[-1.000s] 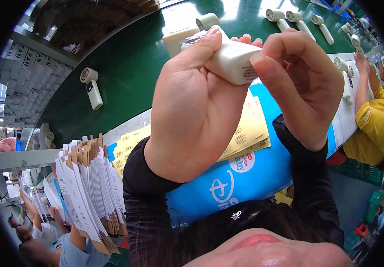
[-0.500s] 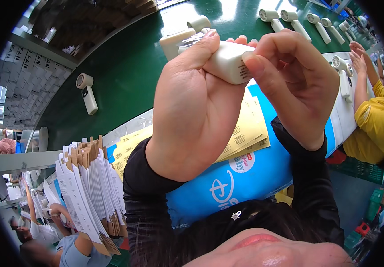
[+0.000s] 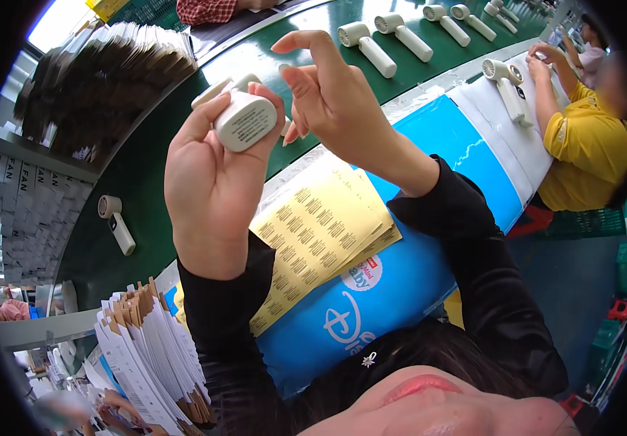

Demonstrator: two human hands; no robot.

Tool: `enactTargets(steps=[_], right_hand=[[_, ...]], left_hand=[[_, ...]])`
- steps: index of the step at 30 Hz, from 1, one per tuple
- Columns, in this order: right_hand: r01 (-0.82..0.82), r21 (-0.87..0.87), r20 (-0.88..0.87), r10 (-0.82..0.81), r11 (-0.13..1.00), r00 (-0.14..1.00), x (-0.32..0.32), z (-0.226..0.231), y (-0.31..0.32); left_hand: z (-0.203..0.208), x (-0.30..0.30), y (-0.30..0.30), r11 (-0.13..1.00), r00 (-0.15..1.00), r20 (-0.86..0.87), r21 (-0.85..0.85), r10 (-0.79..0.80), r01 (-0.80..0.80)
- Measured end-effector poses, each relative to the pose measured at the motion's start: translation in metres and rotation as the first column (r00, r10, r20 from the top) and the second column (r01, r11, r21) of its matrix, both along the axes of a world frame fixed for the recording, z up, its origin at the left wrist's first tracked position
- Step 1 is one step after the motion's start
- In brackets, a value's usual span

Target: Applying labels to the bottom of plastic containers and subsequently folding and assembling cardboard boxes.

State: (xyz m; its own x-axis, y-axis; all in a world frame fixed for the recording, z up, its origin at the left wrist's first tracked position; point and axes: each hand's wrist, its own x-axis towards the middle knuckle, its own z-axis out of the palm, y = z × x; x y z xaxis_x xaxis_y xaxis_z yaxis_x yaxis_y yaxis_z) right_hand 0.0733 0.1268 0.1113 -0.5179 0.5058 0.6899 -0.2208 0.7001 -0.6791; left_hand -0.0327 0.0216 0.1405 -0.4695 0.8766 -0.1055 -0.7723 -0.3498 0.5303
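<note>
My left hand (image 3: 212, 182) is wrapped round a white handheld fan (image 3: 247, 125) raised over the green work surface. The fan's rounded base end faces me and carries small dark print. Its far part is mostly hidden behind the base and my fingers. Just right of it, my right hand (image 3: 346, 105) is lifted, with fingers bent and apart and nothing seen between them. Below both hands, sheets of yellow printed labels (image 3: 321, 229) lie overlapping on a blue plastic package (image 3: 408, 272).
Several white fans (image 3: 408, 36) lie along the green surface (image 3: 150, 192), with another fan (image 3: 117, 225) at left. Flattened white cartons (image 3: 143, 356) stand near left; a larger carton stack (image 3: 103, 87) is far left. A co-worker in yellow (image 3: 586, 149) sits at right beside more fans (image 3: 506, 91).
My right hand has come off the fan's base and moved away from it. My left hand has turned the fan so the printed base faces me. The view has shifted too.
</note>
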Motion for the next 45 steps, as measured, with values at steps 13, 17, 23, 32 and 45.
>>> enactTargets(steps=[13,17,23,32,45], right_hand=[[0.106,0.005,-0.001,-0.106,0.994,0.994,0.024,0.033,-0.003],[0.133,0.016,-0.005,-0.133,0.991,0.991,0.025,0.033,0.001],[0.127,0.056,-0.013,-0.127,0.99,0.992,0.028,0.037,-0.005],[-0.012,0.114,0.14,-0.004,0.993,0.99,0.049,0.002,-0.008],[0.039,0.231,0.524,-0.158,0.972,0.837,0.069,-0.098,-0.061]], left_hand=[[-0.15,-0.156,0.063,0.682,0.486,-0.873,-0.339,0.027,-0.647],[-0.166,-0.171,0.058,0.297,0.061,-0.901,-0.205,-0.431,-0.933],[-0.144,-0.124,0.067,0.373,-0.47,-0.725,0.308,-0.504,-0.875],[-0.14,-0.101,0.07,0.565,0.035,-0.826,-0.415,-0.563,-0.713],[-0.116,-0.064,0.082,0.817,0.203,-0.932,-0.36,-0.299,-0.45]])
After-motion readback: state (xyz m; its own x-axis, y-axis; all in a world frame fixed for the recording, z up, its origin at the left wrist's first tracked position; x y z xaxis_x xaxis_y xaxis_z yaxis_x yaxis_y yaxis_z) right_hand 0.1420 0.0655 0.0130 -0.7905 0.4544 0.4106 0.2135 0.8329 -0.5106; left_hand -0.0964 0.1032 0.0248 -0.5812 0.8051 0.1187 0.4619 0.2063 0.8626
